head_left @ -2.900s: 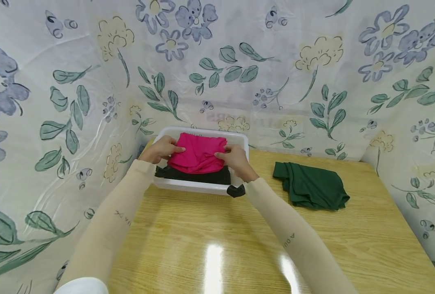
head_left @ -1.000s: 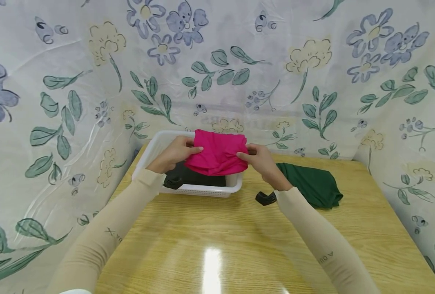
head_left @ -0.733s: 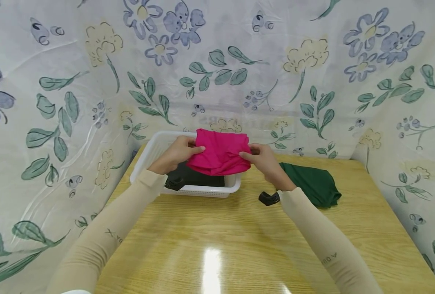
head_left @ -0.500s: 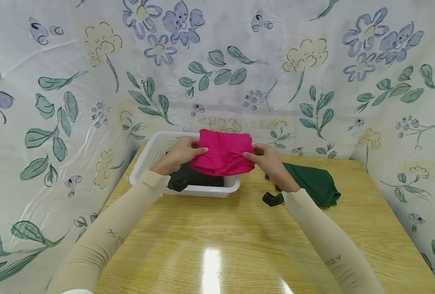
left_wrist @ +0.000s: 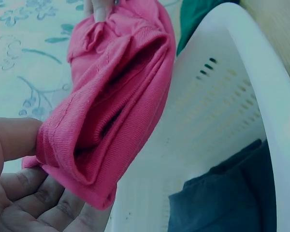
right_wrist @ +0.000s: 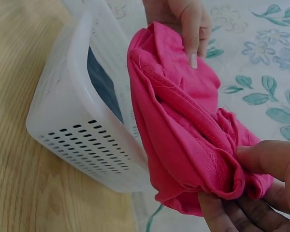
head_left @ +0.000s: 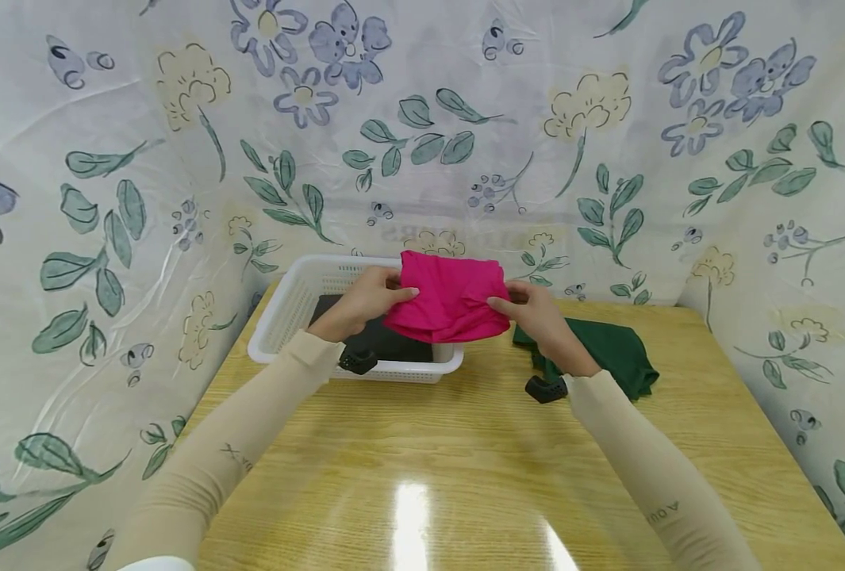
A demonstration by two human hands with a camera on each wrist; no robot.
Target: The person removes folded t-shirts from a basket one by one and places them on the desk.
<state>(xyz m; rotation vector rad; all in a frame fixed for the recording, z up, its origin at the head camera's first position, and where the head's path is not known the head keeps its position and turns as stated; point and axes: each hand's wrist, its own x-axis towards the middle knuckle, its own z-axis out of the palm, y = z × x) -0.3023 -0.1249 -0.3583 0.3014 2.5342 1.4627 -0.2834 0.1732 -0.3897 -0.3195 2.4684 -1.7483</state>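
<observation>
A folded pink garment (head_left: 454,297) with stitched hems hangs in the air over the right end of the white basket (head_left: 401,368). My left hand (head_left: 366,301) pinches its left edge, thumb in front and fingers behind. At the opposite edge, my right hand (head_left: 545,319) grips the cloth the same way. In the left wrist view the garment's layered folds (left_wrist: 111,116) gape at the side. Rougher seams and loose threads show on the garment (right_wrist: 179,121) in the right wrist view. A folded black cloth (head_left: 393,342) lies inside the basket, partly hidden by my left hand and the garment.
A folded dark green garment (head_left: 611,353) lies on the wooden table (head_left: 365,468) to the right, partly behind my right wrist. Floral sheeting (head_left: 422,151) walls off the back and both sides. A black device (head_left: 546,389) sits at my right wrist, another (head_left: 358,362) at my left.
Both hands have lifted the pink garment out of the basket and carried it rightward, uncovering the black cloth below. In the last half second it has drifted further right.
</observation>
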